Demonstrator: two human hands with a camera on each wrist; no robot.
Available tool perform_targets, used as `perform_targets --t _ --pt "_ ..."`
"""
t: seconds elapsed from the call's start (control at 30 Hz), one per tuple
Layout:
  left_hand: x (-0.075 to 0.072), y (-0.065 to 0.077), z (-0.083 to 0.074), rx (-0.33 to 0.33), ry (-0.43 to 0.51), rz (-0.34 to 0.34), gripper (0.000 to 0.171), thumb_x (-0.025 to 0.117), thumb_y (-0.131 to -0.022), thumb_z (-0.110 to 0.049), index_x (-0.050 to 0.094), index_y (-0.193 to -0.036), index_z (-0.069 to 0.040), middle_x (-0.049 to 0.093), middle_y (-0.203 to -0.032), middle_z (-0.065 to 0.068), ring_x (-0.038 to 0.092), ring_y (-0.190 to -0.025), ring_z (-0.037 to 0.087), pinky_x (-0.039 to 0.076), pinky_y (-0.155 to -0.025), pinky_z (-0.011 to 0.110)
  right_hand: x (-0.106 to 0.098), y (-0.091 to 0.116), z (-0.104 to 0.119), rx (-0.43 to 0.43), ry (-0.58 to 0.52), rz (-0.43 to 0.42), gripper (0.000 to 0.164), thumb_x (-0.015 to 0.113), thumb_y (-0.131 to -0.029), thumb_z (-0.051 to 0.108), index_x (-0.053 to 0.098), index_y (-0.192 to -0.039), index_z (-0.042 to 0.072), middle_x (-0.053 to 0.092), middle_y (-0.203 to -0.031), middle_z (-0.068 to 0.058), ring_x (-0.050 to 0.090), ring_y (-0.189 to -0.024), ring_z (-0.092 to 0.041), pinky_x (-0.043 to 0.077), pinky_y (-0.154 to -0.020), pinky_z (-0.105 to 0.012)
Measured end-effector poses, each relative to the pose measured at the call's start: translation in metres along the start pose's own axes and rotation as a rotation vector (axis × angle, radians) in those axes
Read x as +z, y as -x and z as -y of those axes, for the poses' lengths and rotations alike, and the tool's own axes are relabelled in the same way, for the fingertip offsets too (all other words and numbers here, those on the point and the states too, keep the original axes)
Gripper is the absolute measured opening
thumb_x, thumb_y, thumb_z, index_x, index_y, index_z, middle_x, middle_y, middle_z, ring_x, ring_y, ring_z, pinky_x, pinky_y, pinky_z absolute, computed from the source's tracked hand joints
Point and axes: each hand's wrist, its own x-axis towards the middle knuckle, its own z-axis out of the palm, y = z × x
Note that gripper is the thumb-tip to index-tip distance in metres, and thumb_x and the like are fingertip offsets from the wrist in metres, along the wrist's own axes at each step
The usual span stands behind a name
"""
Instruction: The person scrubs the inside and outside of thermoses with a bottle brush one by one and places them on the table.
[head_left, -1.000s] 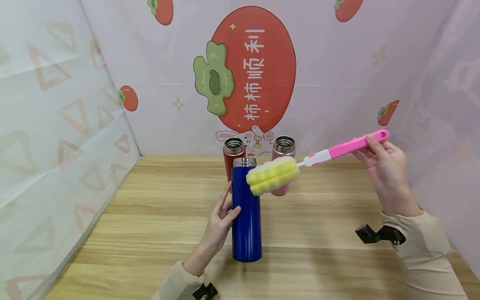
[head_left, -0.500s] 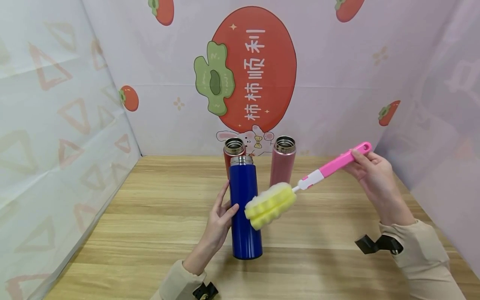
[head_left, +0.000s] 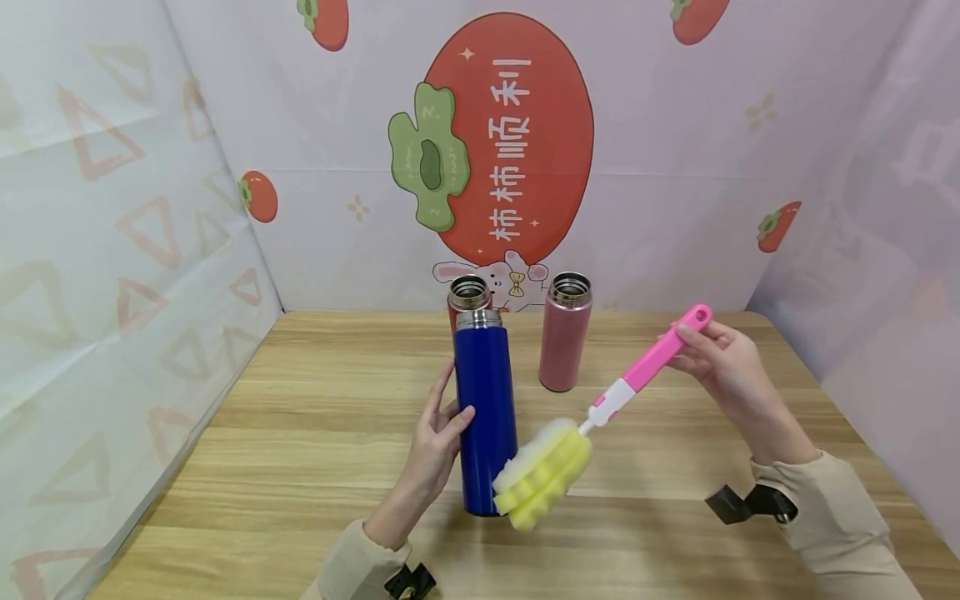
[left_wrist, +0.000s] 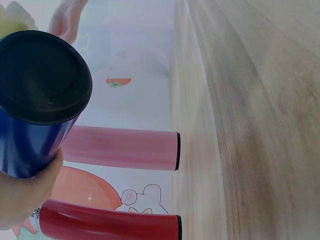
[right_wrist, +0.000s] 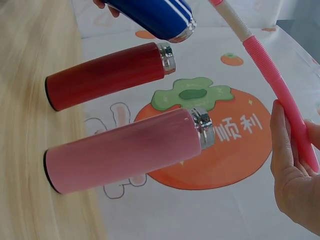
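A tall blue thermos bottle (head_left: 483,392), uncapped with a bare steel neck, is gripped by my left hand (head_left: 435,450) around its left side. It leans slightly left, and its black base (left_wrist: 45,77) shows in the left wrist view, lifted off the table. My right hand (head_left: 727,375) pinches the upper pink handle of a bottle brush (head_left: 651,362). The brush slants down to the left, and its yellow and white sponge head (head_left: 543,475) overlaps the lower right of the blue bottle in the head view. In the right wrist view, the sponge head is out of frame.
Behind the blue bottle stands a red thermos bottle (right_wrist: 110,72), partly hidden in the head view. A pink thermos bottle (head_left: 564,350) stands to its right, also uncapped. The wooden table (head_left: 300,433) meets printed cloth walls (head_left: 337,242) at the back and sides.
My right hand has moved left and down, lowering the sponge head from near the blue bottle's neck to near its base. The blue bottle's top has tipped slightly left in my left hand.
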Motion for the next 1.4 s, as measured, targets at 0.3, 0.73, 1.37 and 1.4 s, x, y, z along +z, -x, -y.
perform_targets --t 0.3,0.73,1.37,1.4 --pt "-0.002 0.002 0.003 -0.02 -0.017 0.02 0.068 0.049 -0.089 -0.009 0.01 -0.143 -0.022 0.029 -0.136 0.025 0.04 -0.119 0.03 0.039 -0.091 0.041 0.0 -0.004 0.002 -0.018 -0.122 -0.13 0.016 0.046 -0.089 -0.002 0.062 -0.09 -0.004 0.066 -0.083 -0.015 0.065 -0.079 -0.021 0.048 -0.073 -0.028" --pt "-0.001 0.007 0.005 -0.034 -0.004 0.042 0.065 0.044 -0.091 -0.008 0.008 -0.143 -0.023 0.025 -0.138 0.023 0.039 -0.118 0.029 0.037 -0.092 0.042 0.003 -0.017 0.018 -0.105 -0.25 -0.267 0.008 0.054 -0.084 -0.003 0.058 -0.089 -0.008 0.064 -0.079 -0.017 0.065 -0.077 -0.023 0.05 -0.071 -0.03" --pt "0.001 0.008 0.003 -0.052 0.035 0.031 0.059 0.039 -0.092 -0.007 0.014 -0.141 -0.026 0.025 -0.139 0.019 0.043 -0.115 0.021 0.037 -0.091 0.035 0.01 -0.025 0.031 -0.185 -0.276 -0.391 0.018 0.061 -0.079 0.001 0.054 -0.092 -0.01 0.061 -0.083 -0.017 0.065 -0.075 -0.023 0.05 -0.071 -0.03" --pt "0.001 0.008 0.003 -0.053 0.038 0.031 0.059 0.039 -0.091 -0.007 0.015 -0.141 -0.026 0.026 -0.138 0.019 0.043 -0.115 0.021 0.037 -0.091 0.035 0.01 -0.025 0.031 -0.188 -0.281 -0.394 0.019 0.061 -0.079 0.0 0.054 -0.093 -0.01 0.061 -0.083 -0.017 0.065 -0.075 -0.023 0.05 -0.071 -0.03"
